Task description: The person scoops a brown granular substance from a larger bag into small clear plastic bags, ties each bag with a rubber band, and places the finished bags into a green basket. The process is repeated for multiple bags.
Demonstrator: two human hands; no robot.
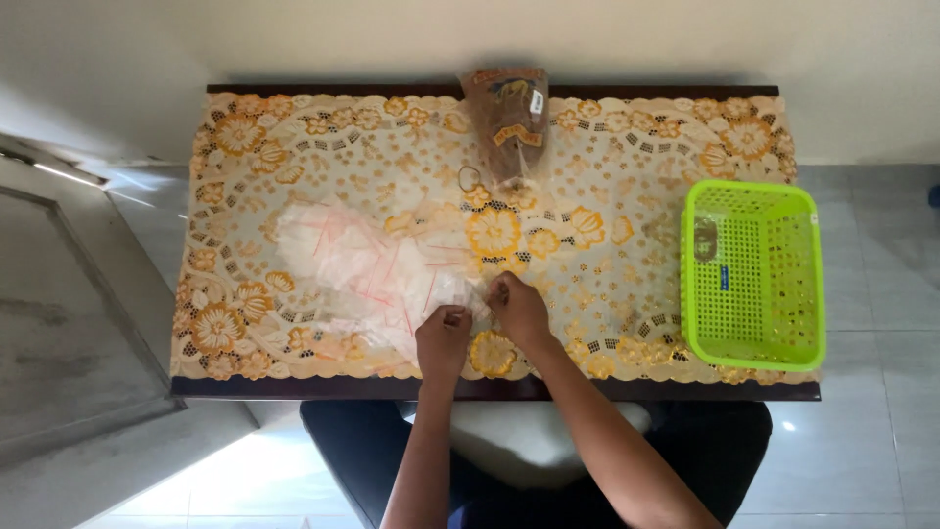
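A loose heap of clear plastic bags with red strips [364,260] lies on the left half of the table. My left hand [444,333] and my right hand [516,306] sit at the heap's near right corner, both pinching the edge of one clear bag [475,299] between them. A brown printed packet of dark dried contents [507,116] lies at the far edge, its open clear end pointing toward me. A small rubber band [470,177] lies beside that packet.
A lime green perforated plastic basket [752,338] stands on the right end of the table, with a small packet inside at its left wall. A lace cloth with orange flowers [607,196] covers the dark wooden table. Tiled floor surrounds it.
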